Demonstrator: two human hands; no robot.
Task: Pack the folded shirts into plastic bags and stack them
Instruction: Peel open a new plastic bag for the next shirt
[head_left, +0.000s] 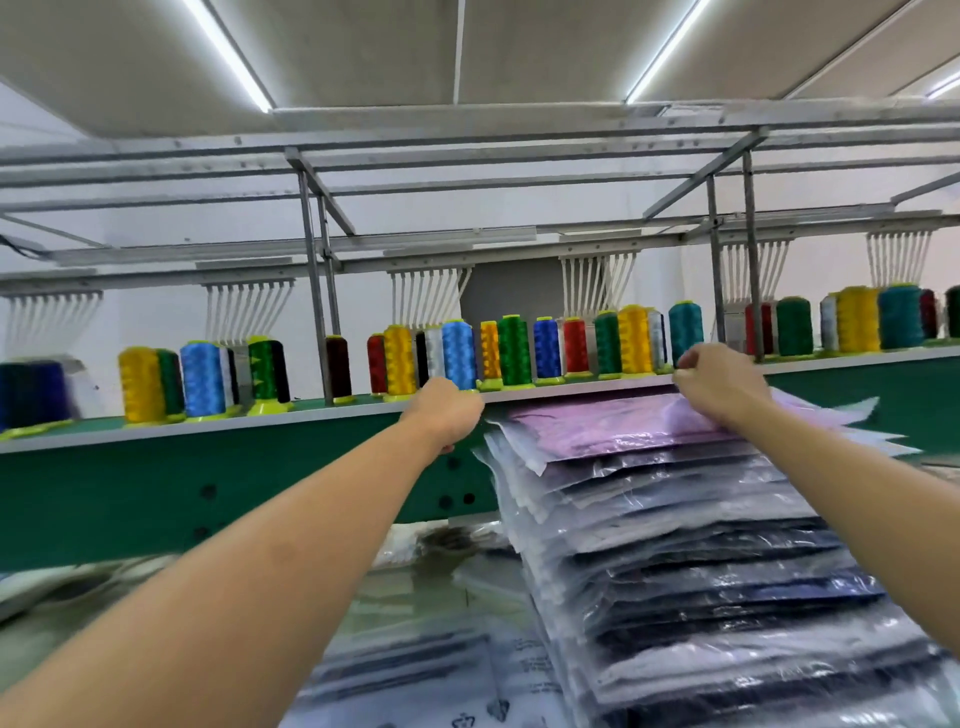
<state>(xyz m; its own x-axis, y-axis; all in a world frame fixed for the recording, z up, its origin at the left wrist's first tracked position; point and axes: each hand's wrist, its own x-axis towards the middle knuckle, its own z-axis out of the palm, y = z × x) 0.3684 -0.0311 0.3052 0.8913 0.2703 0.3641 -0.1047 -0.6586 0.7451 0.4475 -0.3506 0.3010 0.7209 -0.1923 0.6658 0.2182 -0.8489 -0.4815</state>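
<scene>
the lilac bagged shirt (613, 426) lies on top of the tall stack (701, 571) on the right side of the tabletop (400, 597), hard against the green machine beam (156, 478). the right hand (719, 384) grips its far right corner, fingers curled. the left hand (444, 410) is fisted just off its far left corner (holding plastic or not, i cannot tell). thread cones (514, 351) line the ledge behind.

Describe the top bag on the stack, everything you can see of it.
The top bag is clear, glossy plastic holding a folded pink-lilac shirt. It lies flat on the tall stack, its far edge near the spool shelf. The right hand grips its far right edge; the left hand is curled by its far left corner, contact unclear.
</scene>
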